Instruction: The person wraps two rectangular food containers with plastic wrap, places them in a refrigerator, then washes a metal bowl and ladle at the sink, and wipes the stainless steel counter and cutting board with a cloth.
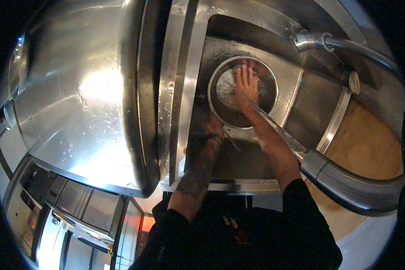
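A round metal pot (242, 127) stands in a stainless steel sink (253, 52), with water in it. Water (280, 131) runs from a curved metal faucet (344, 182) at the right, passing over my right forearm into the pot. My right hand (247, 82) is inside the pot, fingers extended and close together, with nothing seen gripped. My left hand (215, 123) is low beside the pot's near left side, in shadow; its fingers are partly hidden, so whether it grips the pot cannot be told. A dark band circles the left wrist.
Left of the sink lies a wet stainless steel counter (71, 101) with a raised edge. A metal pipe (357, 47) runs along the upper right. A brownish surface (361, 141) lies beyond the sink's right rim. Metal cabinets (94, 206) stand at the lower left.
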{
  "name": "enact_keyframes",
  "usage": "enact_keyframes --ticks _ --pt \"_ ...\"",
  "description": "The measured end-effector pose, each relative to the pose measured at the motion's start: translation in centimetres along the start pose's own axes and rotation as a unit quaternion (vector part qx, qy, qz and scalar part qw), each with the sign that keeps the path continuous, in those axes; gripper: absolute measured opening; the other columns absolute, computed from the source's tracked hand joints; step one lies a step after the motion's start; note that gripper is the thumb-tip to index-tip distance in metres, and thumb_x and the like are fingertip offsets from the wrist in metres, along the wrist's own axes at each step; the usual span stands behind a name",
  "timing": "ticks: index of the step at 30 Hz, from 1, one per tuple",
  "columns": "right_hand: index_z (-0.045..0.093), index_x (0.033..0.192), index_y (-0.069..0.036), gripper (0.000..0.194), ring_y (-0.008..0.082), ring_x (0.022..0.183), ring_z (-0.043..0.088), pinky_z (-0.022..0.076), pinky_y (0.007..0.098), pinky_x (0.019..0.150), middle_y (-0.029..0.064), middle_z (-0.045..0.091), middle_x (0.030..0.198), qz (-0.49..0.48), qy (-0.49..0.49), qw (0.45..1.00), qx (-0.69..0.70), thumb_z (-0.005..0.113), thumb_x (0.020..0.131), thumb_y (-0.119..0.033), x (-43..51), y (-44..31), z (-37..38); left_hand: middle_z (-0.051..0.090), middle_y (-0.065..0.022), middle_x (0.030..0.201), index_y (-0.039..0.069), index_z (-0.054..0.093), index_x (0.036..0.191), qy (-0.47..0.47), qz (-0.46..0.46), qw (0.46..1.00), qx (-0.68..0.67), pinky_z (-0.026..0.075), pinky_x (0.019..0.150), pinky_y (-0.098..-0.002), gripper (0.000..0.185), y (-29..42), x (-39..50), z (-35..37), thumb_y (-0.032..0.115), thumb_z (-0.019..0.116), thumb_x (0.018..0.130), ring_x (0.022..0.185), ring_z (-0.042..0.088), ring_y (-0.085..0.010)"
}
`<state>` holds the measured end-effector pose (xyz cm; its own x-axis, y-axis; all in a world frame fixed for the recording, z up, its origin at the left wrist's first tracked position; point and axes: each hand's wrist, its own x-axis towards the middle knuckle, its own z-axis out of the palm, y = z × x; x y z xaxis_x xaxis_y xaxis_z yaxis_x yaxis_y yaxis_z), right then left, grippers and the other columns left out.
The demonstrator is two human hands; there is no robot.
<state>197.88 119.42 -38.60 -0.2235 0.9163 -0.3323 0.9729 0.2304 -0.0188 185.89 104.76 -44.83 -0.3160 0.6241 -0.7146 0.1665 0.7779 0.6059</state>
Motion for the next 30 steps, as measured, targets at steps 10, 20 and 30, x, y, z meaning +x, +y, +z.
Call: enact_keyframes --ticks 10,20,30 --pt "0.03 0.144 0.002 0.065 0.0373 0.135 0.028 0.0297 0.0482 0.108 0.0292 0.03 0.142 0.188 -0.13 0.866 0.444 0.055 0.086 -0.009 -5.9 0.6 -3.6 0.066 -0.0175 0.086 -0.004 0.065 0.098 -0.028 -0.086 0.987 -0.131 0.044 0.076 -0.0411 0.069 13.0 -2.9 -3.2 0.062 0.043 0.094 0.08 0.059 -0.0257" --pt "0.038 0.141 -0.009 0.052 0.0367 0.118 0.041 0.0339 0.0449 0.103 0.0187 0.046 0.129 -0.17 -0.04 0.973 0.15 0.05 0.091 -0.008 3.5 4.6 -7.0 0.067 -0.01 0.082 -0.001 0.066 0.088 0.06 -0.016 0.976 -0.209 0.045 0.074 -0.0344 0.059 15.8 -3.4 -4.6 0.058 0.055 0.09 0.079 0.059 -0.0178" --pt "0.022 0.147 -0.001 0.076 0.0425 0.118 0.037 0.0341 0.0484 0.1 0.0262 0.033 0.138 0.229 0.046 0.968 0.092 0.064 0.084 -0.014 -10.8 5.1 0.0 0.067 -0.0103 0.097 -0.001 0.066 0.108 0.057 -0.082 0.965 -0.244 0.047 0.081 -0.0364 0.06 10.1 -1.1 -3.4 0.055 0.05 0.093 0.087 0.06 -0.0215"
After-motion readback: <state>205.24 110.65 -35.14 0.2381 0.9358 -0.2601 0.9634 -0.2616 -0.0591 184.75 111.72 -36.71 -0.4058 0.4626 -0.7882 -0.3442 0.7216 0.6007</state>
